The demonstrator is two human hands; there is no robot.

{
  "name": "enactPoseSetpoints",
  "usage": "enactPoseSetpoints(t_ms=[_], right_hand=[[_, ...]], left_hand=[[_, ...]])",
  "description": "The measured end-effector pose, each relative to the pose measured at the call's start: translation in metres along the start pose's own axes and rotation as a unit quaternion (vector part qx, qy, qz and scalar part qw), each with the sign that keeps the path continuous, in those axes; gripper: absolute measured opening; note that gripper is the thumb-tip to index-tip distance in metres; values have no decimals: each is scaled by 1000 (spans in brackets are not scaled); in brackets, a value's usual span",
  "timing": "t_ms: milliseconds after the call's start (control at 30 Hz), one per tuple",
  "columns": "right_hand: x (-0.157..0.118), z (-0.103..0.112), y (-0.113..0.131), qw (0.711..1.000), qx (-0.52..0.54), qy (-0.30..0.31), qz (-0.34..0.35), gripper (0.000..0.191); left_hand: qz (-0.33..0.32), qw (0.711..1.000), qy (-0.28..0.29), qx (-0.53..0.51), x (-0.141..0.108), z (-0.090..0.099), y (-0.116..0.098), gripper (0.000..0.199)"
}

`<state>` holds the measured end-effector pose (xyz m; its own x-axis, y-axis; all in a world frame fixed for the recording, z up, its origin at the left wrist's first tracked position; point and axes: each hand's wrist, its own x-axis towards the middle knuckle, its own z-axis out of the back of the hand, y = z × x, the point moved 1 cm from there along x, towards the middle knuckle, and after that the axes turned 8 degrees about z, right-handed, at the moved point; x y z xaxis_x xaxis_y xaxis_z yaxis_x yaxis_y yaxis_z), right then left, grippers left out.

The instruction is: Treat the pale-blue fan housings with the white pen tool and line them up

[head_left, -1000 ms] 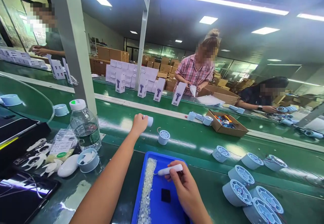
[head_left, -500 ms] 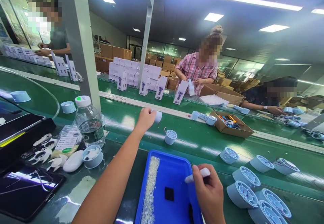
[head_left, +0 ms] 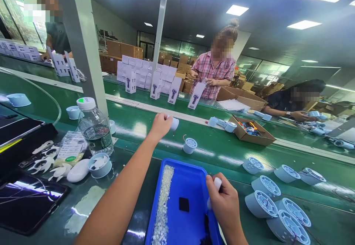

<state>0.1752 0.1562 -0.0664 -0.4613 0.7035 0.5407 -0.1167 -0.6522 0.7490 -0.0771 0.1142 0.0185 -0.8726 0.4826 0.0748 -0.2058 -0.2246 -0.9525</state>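
My left hand [head_left: 160, 126], out over the green belt, is closed on a light-blue round fan housing [head_left: 174, 124]; a thin wire end hangs below it. My right hand [head_left: 227, 200] wraps round a white pen-like tool [head_left: 217, 183], whose tip points down beside the right wall of a blue tray [head_left: 183, 162]. Clear small beads [head_left: 163, 204] fill the tray's left side. A black square [head_left: 183, 204] lies mid-tray, and small dark pieces [head_left: 206, 232] lie along its right side. Another housing [head_left: 190, 146] with a wire stands on the belt beyond the tray.
Several blue housings [head_left: 260, 203] crowd the right side. At left are a water bottle [head_left: 97, 130], white fan blades [head_left: 41, 164], a housing cup [head_left: 100, 166] and a phone [head_left: 30, 204]. A carton of tools [head_left: 251, 130] and white boxes [head_left: 197, 95] stand farther off, where people work.
My right hand has turned the white tool from pointing left over the tray to pointing down by its right wall. My left hand still holds the housing in about the same place.
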Motion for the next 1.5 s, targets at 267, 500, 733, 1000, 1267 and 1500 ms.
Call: enactPoseSetpoints(t_ms=[267, 500, 733, 1000, 1267, 1500], right_hand=[[-1, 2, 1, 1000, 7, -25, -4, 39], [1, -1, 2, 1000, 17, -8, 14, 39], [2, 2, 3, 999, 33, -33, 2, 39], [2, -1, 9, 998, 39, 6, 40, 38], [0, -3, 19, 995, 67, -44, 63, 33], [0, -16, 31, 983, 153, 98, 38, 28]], left_hand=[[-4, 1000, -2, -4, -2, -2, 0, 28], [6, 1000, 3, -9, -4, -5, -4, 28], [16, 999, 19, -23, -2, -8, 0, 25], [90, 982, 99, -131, -2, -13, 1, 18], [125, 956, 133, -228, -8, -16, -5, 32], [113, 952, 198, -204, -20, -30, -17, 50]])
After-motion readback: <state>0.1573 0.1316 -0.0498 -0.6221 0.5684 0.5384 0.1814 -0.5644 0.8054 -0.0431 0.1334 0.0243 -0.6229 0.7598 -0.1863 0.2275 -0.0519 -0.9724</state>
